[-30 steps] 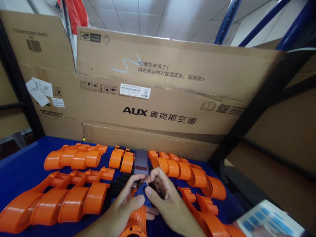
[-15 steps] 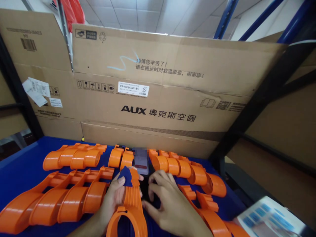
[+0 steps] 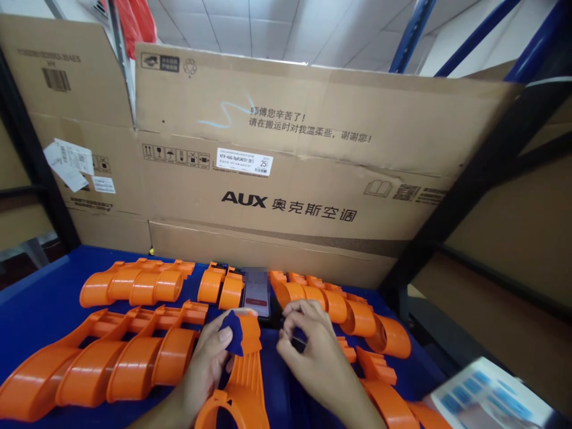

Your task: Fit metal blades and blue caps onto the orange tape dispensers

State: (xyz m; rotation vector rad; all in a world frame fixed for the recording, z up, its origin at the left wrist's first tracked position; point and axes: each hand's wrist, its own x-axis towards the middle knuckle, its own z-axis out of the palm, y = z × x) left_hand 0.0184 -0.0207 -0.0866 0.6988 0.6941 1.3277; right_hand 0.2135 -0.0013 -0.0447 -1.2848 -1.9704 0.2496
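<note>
Orange part (image 3: 251, 372): in front of the person at six o'clock, ring end lowest, ribbed neck towards twelve.
Blue piece (image 3: 232, 335): on the left of the orange part's head — fixed or loose, I could not tell.
Left hand (image 3: 208, 354): at nine o'clock from that head, clamped on it, thumb pressed over the blue piece.
Right hand (image 3: 313, 339): at three o'clock, apart from the orange part, fingers curled; whether they pinched anything, I could not tell.
Risk: an easing left thumb could have let the blue piece slip, if it was loose; a sideways knock from the right wrist might have disturbed the orange pieces (image 3: 378, 366) near it.
Bench (image 3: 53, 316): blue, with a front row (image 3: 134, 366) of orange pieces at nine, a rear row (image 3: 145, 286) at ten, another row (image 3: 335, 307) at two.
Phone (image 3: 258, 298): at twelve, its upper screen blurred.
Cardboard (image 3: 313, 179): beyond, printed "AUX 奥克斯空调" and "师傅您辛苦了!" — asking for gentle carrying.
White label (image 3: 244, 162): "KFR-46G/BpR3AES1(B1)" and "25"; smaller print unreadable.
</note>
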